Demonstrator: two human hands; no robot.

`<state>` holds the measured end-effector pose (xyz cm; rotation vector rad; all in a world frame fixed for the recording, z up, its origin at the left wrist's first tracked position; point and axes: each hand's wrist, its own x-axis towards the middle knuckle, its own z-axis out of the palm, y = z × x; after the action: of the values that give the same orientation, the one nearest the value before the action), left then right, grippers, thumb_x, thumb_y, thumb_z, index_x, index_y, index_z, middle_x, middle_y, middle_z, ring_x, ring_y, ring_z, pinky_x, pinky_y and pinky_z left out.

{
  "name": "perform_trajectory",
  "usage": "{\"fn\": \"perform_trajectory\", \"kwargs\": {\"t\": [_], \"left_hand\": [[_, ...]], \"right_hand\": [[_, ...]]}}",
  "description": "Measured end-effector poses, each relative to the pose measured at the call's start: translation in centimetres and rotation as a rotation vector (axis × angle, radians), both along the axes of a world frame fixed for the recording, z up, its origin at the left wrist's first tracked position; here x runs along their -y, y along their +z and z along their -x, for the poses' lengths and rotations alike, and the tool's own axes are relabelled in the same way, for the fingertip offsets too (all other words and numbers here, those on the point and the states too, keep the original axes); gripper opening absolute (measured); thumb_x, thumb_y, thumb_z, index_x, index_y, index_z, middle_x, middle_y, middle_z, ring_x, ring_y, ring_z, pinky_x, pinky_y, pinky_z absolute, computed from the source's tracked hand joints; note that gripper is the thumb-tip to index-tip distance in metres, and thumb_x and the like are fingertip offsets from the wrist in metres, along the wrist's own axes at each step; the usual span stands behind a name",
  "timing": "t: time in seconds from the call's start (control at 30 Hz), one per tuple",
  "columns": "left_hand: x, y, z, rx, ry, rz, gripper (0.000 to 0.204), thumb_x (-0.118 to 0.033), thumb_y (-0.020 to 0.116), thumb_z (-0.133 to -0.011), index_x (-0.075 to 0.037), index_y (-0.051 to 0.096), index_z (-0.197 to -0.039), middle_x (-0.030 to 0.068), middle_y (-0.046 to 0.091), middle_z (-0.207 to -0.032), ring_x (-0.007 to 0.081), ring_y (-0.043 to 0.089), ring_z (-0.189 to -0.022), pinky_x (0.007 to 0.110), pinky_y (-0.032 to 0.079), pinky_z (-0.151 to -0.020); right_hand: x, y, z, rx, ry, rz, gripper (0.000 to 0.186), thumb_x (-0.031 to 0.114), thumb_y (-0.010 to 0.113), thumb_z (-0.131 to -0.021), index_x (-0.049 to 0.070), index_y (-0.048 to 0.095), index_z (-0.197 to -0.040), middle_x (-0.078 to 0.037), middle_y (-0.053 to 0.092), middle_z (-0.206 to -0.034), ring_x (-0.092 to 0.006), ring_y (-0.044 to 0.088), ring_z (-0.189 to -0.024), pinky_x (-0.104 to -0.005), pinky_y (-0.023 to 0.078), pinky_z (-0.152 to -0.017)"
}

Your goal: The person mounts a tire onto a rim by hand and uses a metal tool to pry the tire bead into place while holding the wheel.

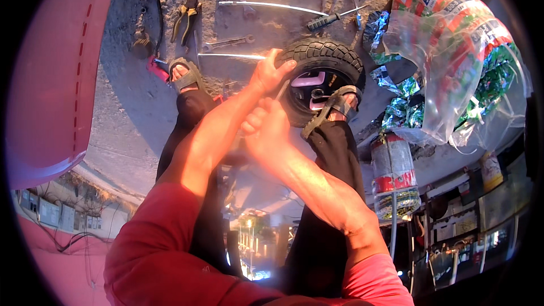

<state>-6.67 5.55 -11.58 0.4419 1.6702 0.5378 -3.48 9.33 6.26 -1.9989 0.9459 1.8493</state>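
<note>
A small black tire (320, 51) with chunky tread lies on the ground around a black wheel rim (309, 92) with pink patches. My left hand (271, 72) grips the tire's left edge, its thumb stretched over the sidewall; the other fingers are partly hidden. Just below it, my right hand (265, 122) is closed in a fist around a tire lever (282, 89). Only the lever's thin metal end shows, reaching toward the rim's edge. My right foot in a sandal (339, 105) presses on the wheel's lower right.
Long chrome bars (272, 4), a screwdriver (331, 18), a wrench (229, 42) and yellow-black pliers (186, 17) lie on the ground beyond. Wrapped new tires (459, 5) in torn plastic stand at the right, near a striped canister (392, 161). A pink panel (51, 68) rises at left.
</note>
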Motion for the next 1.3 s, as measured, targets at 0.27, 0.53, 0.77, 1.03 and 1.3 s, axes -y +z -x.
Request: {"fn": "perform_trajectory", "kwargs": {"t": [0.27, 0.53, 0.77, 1.03, 1.3], "left_hand": [[0.5, 0.4, -0.5, -0.026, -0.013, -0.028, 0.075, -0.055, 0.072, -0.087, 0.001, 0.056, -0.134, 0.0253, 0.070, -0.119, 0.0344, 0.068, -0.115, 0.043, 0.051, -0.098], [-0.2, 1.2, -0.9, -0.082, -0.081, -0.090, 0.076, -0.057, 0.072, -0.086, 0.000, 0.055, -0.133, 0.0240, 0.070, -0.116, 0.0345, 0.068, -0.112, 0.043, 0.051, -0.097], [-0.7, -0.2, -0.1, 0.001, -0.006, -0.074, 0.083, -0.063, 0.072, -0.083, 0.000, 0.055, -0.136, 0.0259, 0.067, -0.125, 0.0354, 0.064, -0.121, 0.043, 0.048, -0.103], [1.8, -3.3, 0.0, 0.144, -0.115, 0.280, 0.069, -0.043, 0.072, -0.090, -0.011, 0.050, -0.147, 0.0140, 0.051, -0.152, 0.0279, 0.055, -0.132, 0.047, 0.036, -0.116], [-3.9, 5.1, 2.5, 0.226, -0.086, 0.246, 0.078, -0.047, 0.070, -0.092, -0.003, 0.043, -0.150, 0.0194, 0.045, -0.155, 0.0288, 0.044, -0.142, 0.047, 0.036, -0.118]], "right_hand": [[0.2, 1.6, -5.0, -0.071, 0.181, 0.112, 0.020, 0.027, 0.047, -0.106, 0.007, 0.048, -0.104, 0.003, 0.030, -0.061, -0.0108, 0.027, -0.048, -0.0299, 0.025, -0.048], [-2.9, 2.0, -14.4, -0.220, 0.508, 0.180, 0.027, 0.038, 0.050, -0.108, 0.012, 0.056, -0.102, 0.008, 0.036, -0.062, -0.0075, 0.032, -0.047, -0.0249, 0.027, -0.046], [-3.5, 1.5, -3.8, -0.041, 0.207, 0.161, 0.027, 0.034, 0.042, -0.110, 0.007, 0.045, -0.105, 0.002, 0.034, -0.064, -0.0113, 0.032, -0.050, -0.0296, 0.025, -0.047], [-7.3, -3.2, 5.0, 0.092, -0.010, 0.040, 0.053, 0.062, 0.050, -0.103, 0.011, 0.043, -0.097, 0.000, 0.040, -0.064, -0.0137, 0.039, -0.051, -0.0308, 0.030, -0.048], [-5.7, -1.2, 2.3, 0.009, 0.061, -0.070, 0.029, 0.039, 0.049, -0.107, 0.012, 0.048, -0.096, 0.001, 0.043, -0.067, -0.0100, 0.037, -0.049, -0.0270, 0.030, -0.046]]}}
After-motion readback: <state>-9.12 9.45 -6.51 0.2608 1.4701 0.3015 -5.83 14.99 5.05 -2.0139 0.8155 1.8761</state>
